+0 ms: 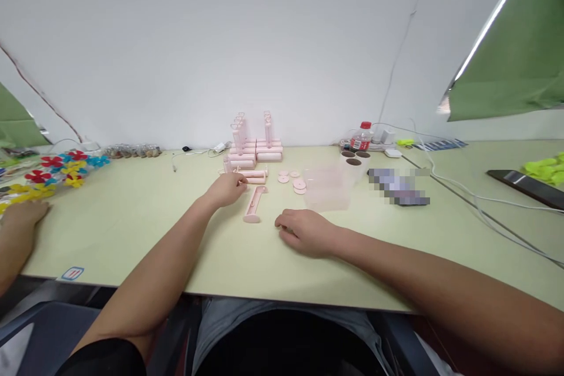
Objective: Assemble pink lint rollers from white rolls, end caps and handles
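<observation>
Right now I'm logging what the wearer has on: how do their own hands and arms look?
The left hand and right hand wear no gloves, and no watch or bracelet shows. The left forearm and right forearm are bare. A black sleeve shows on the left side; no right sleeve is in view.

Across the pale yellow-green worktop, at far centre, rows of pink holders; nearer, at a slant, a hollow pink piece (rounded at its near end). To its right, pink discs, a translucent box, three white cup-like pieces; far left, colourful flower shapes.
</observation>
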Demonstrator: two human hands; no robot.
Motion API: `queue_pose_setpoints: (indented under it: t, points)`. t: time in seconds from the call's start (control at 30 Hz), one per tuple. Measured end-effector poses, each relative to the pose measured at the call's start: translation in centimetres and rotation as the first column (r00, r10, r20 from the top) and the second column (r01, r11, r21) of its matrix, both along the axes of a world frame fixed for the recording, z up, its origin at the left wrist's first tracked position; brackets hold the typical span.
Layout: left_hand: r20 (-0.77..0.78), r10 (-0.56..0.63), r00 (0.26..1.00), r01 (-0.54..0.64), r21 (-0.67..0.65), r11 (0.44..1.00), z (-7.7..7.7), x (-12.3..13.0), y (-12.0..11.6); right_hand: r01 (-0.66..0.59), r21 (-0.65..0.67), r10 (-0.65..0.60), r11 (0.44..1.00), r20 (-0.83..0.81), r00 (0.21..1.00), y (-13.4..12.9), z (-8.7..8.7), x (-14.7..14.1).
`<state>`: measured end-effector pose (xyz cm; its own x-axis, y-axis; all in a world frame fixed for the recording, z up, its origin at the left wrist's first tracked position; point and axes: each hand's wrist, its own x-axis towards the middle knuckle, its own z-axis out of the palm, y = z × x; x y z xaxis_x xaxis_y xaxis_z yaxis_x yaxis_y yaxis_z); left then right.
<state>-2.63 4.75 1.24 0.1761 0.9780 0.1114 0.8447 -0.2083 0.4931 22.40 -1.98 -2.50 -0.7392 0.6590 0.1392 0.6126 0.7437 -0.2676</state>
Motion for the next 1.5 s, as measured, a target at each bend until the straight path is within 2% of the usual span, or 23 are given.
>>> queue_pose_setpoints:
  t: [0.1,0.27,0.33,0.47,0.53,0.57,0.63,0.7,0.8,0.87,0.9,0.97,1.03,1.1,1.17,1.27,1.4,1.5]
  points:
    - [0.045,-0.009,0.999,0.011,-0.046,0.999,-0.2,1.5,-0.7,0.019,0.05,-0.021,0.999,0.047,0.999,0.7,-0.7,-0.1]
    - [-0.132,0.01,0.991,-0.034,-0.177,0.984,-0.4,2.5,-1.3,0.048,0.126,-0.062,0.991,0.112,0.992,1.9,-1.0,0.4]
    - [-0.17,-0.021,0.985,-0.016,-0.218,0.976,-0.6,2.5,-1.2,-0.003,0.167,-0.026,0.986,0.175,0.984,2.0,-0.7,0.8]
    - [-0.166,-0.038,0.985,-0.003,-0.238,0.971,-0.9,2.2,-0.7,-0.223,0.273,0.121,0.936,0.346,0.93,2.1,0.9,1.9]
    - [-0.113,-0.046,0.992,0.014,-0.27,0.963,-0.8,2.0,-0.7,-0.275,0.322,0.135,0.906,0.396,0.908,2.4,1.7,2.5]
    - [-0.072,-0.051,0.996,0.027,-0.296,0.955,-0.7,1.9,-0.8,-0.263,0.34,0.11,0.903,0.407,0.907,2.6,2.1,2.7]
    - [0.002,-0.058,0.998,0.055,-0.329,0.943,-0.5,1.7,-0.9,-0.171,0.365,0.009,0.915,0.407,0.914,3.0,2.8,2.9]
    - [0.003,-0.073,0.997,0.071,-0.303,0.95,-0.2,1.6,-1.1,-0.039,0.377,-0.12,0.925,0.388,0.914,3.5,3.2,2.8]
    - [-0.108,-0.09,0.99,0.063,-0.229,0.971,-0.1,1.5,-1.0,0.142,0.371,-0.271,0.918,0.324,0.907,4.3,4.3,2.7]
    - [-0.175,-0.083,0.981,0.05,-0.185,0.982,-0.3,1.4,-0.7,0.242,0.381,-0.351,0.892,0.248,0.903,5.1,5.6,3.4]
    - [-0.2,-0.082,0.976,0.05,-0.158,0.986,-0.4,1.3,-0.5,0.294,0.401,-0.396,0.868,0.202,0.896,5.6,6.4,4.1]
    - [-0.233,-0.096,0.968,0.073,-0.104,0.992,-0.8,1.0,-0.1,0.458,0.439,-0.543,0.773,0.085,0.835,6.7,8.3,6.3]
    - [-0.239,-0.106,0.965,0.093,-0.067,0.993,-1.0,0.8,0.3,0.632,0.403,-0.696,0.662,0.02,0.717,7.6,9.9,9.1]
    - [-0.223,-0.102,0.969,0.094,-0.048,0.994,-1.3,0.7,0.6,0.772,0.285,-0.811,0.568,0.033,0.584,8.1,10.6,11.6]
    - [-0.215,-0.104,0.971,0.098,-0.038,0.994,-1.3,0.8,0.6,0.819,0.181,-0.838,0.545,0.096,0.537,7.9,10.3,13.2]
    - [-0.238,-0.123,0.963,0.124,-0.011,0.992,-1.2,1.2,0.4,0.838,0.096,-0.843,0.538,0.055,0.535,7.1,8.5,13.8]
    - [-0.31,-0.116,0.944,0.141,0.062,0.988,-0.8,1.6,-0.1,0.835,0.133,-0.841,0.533,-0.024,0.541,6.9,6.5,13.4]
    - [-0.307,-0.099,0.947,0.144,0.127,0.981,-0.5,1.6,-0.4,0.817,0.181,-0.826,0.547,-0.044,0.562,6.7,6.8,13.5]
